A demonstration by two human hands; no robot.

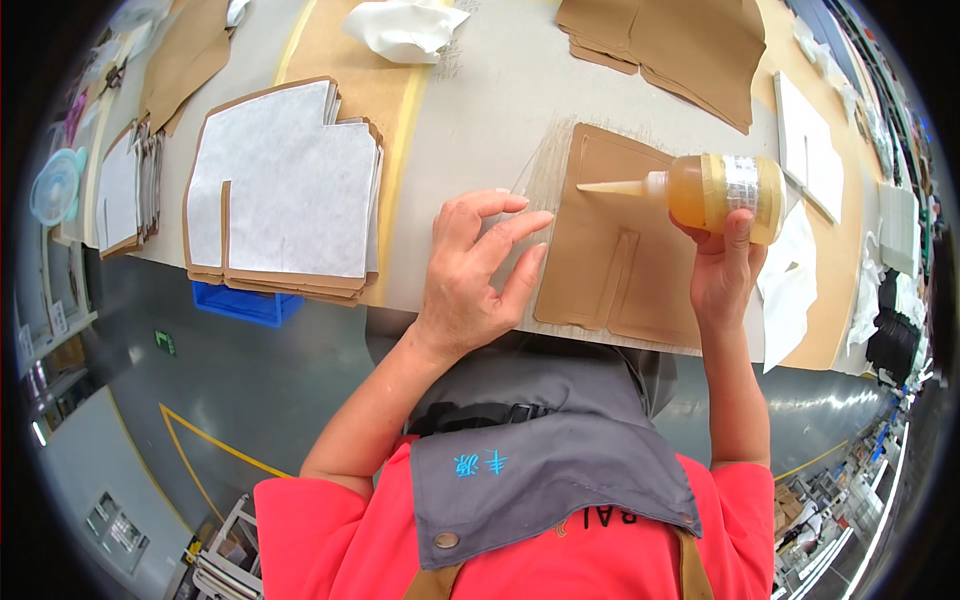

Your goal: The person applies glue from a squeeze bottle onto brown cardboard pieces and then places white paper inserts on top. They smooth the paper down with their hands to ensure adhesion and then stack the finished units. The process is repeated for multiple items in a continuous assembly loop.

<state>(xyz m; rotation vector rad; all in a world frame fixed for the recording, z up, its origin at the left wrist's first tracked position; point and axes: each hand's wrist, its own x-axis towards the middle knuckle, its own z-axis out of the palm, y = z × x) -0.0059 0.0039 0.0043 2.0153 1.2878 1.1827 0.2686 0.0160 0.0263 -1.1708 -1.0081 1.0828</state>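
My right hand (pixel 728 275) grips a squeeze bottle (pixel 725 195) of amber liquid, tipped on its side. Its long pale nozzle (pixel 612 187) points left, over a flat brown panel (pixel 580 265) with a narrow slit near its lower edge. Whether the tip touches the panel I cannot tell. My left hand (pixel 485 260) is just left of the panel, fingers spread and curved, with nothing visible between them. Thin scratch-like lines mark the table (pixel 430 150) beyond those fingertips.
A stack of brown pieces topped with white sheets (pixel 290 180) lies left, above a blue bin (pixel 245 303). More brown pieces (pixel 680 45) lie at the far right. Crumpled white material (pixel 405 28) sits at the back; white sheets (pixel 790 295) hang over the right front edge.
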